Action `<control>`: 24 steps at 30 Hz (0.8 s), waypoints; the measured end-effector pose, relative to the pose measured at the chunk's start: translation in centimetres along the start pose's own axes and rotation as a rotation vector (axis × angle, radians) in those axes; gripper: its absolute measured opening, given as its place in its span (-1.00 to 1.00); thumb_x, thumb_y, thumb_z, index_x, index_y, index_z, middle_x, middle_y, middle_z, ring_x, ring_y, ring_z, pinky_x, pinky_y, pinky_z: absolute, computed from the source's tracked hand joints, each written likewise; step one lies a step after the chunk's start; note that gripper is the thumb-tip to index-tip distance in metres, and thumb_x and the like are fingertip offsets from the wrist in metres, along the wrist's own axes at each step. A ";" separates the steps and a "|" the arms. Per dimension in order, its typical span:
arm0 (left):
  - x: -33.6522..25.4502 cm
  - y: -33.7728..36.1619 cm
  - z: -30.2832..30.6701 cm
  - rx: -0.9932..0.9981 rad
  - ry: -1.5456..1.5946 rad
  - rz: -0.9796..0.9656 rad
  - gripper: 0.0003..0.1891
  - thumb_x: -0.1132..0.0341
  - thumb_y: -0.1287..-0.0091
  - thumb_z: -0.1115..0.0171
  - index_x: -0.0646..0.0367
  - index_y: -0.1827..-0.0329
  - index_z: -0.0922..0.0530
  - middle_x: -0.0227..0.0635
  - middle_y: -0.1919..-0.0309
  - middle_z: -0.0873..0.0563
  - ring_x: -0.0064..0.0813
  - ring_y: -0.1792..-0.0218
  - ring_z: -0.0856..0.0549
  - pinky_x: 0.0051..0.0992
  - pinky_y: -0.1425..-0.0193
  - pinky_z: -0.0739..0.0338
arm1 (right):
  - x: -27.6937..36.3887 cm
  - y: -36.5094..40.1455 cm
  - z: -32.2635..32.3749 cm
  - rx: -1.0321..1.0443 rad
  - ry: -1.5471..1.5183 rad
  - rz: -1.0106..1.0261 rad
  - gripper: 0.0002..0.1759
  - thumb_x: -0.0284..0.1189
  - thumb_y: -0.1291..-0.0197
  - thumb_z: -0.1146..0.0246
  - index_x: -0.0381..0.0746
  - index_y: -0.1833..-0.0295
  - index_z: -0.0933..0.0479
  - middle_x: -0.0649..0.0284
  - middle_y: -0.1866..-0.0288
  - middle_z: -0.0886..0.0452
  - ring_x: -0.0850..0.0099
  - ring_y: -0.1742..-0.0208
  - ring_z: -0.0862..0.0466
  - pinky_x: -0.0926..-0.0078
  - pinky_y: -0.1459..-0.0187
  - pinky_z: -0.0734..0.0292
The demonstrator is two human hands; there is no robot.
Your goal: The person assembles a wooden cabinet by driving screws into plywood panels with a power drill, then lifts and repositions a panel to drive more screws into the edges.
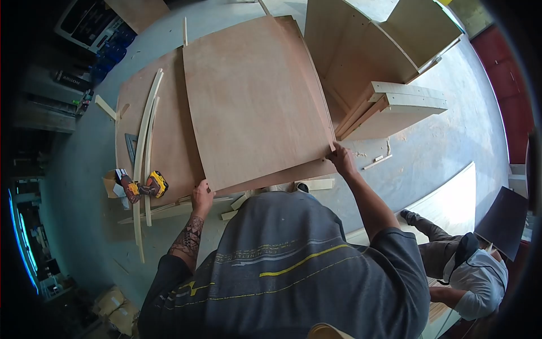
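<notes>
A rectangular plywood panel lies on top of a larger plywood sheet in front of me. My left hand is closed on the panel's near left corner. At the near right corner my right hand pinches the panel's edge. Along this near side the panel sits slightly askew to the sheet below. Left of it, long thin wood strips rest on the sheet, beside a yellow and black cordless power tool.
Plywood boxes stand at the far right, with a stacked wooden frame close to my right hand. Offcuts and shavings lie on the floor. At the lower right another person bends beside a pale sheet. Blue water bottles stand at the far left.
</notes>
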State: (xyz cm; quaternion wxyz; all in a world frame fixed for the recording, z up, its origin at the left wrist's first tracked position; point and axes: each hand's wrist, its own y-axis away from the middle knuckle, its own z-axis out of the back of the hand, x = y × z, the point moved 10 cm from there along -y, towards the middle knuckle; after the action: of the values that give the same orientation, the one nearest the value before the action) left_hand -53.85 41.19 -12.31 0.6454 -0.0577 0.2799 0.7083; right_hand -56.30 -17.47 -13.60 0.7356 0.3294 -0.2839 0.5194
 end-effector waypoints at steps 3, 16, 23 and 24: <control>1.4 -0.5 -0.7 0.000 0.055 -0.028 -0.51 0.46 -0.18 -0.55 0.19 -0.22 -0.65 -0.06 0.05 -0.86 -0.03 0.00 -0.84 -0.17 -0.12 -0.71 | 0.4 0.5 0.5 -0.019 0.026 0.004 -0.77 -0.43 -0.18 -0.52 -0.36 0.22 -0.66 -0.16 0.25 -0.76 -0.09 0.19 -0.80 0.07 0.17 -0.65; 3.1 0.6 -0.9 -0.035 0.293 -0.102 -0.43 0.54 -0.32 -0.40 0.28 -0.43 -0.52 -0.02 -0.15 -0.79 -0.18 -0.22 -0.78 -0.28 -0.36 -0.61 | 0.8 0.3 0.3 -0.018 0.084 0.178 -0.73 -0.34 -0.19 -0.54 -0.32 0.23 -0.67 -0.09 0.27 -0.74 -0.12 0.20 -0.77 0.03 0.19 -0.65; 1.0 2.0 0.5 -0.121 0.280 -0.090 -0.42 0.59 -0.38 -0.32 0.31 -0.49 -0.45 -0.01 -0.24 -0.75 -0.19 -0.33 -0.72 -0.27 -0.48 -0.54 | 0.7 0.6 0.3 0.011 0.028 0.072 -0.79 -0.44 -0.15 -0.53 -0.34 0.19 -0.70 -0.12 0.24 -0.75 -0.10 0.17 -0.79 0.07 0.15 -0.66; 0.6 2.2 0.5 -0.096 0.310 -0.062 -0.41 0.59 -0.38 -0.32 0.31 -0.49 -0.44 0.00 -0.24 -0.75 -0.18 -0.35 -0.71 -0.26 -0.47 -0.54 | 1.0 0.6 0.2 0.012 0.034 0.085 -0.79 -0.44 -0.15 -0.53 -0.34 0.19 -0.70 -0.12 0.24 -0.75 -0.10 0.17 -0.79 0.07 0.15 -0.66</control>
State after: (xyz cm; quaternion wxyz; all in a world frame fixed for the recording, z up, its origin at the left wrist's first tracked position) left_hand -55.87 41.97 -11.46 0.6124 -0.2059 0.3400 0.6834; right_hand -56.64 -16.91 -12.62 0.7155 0.3127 -0.2821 0.5574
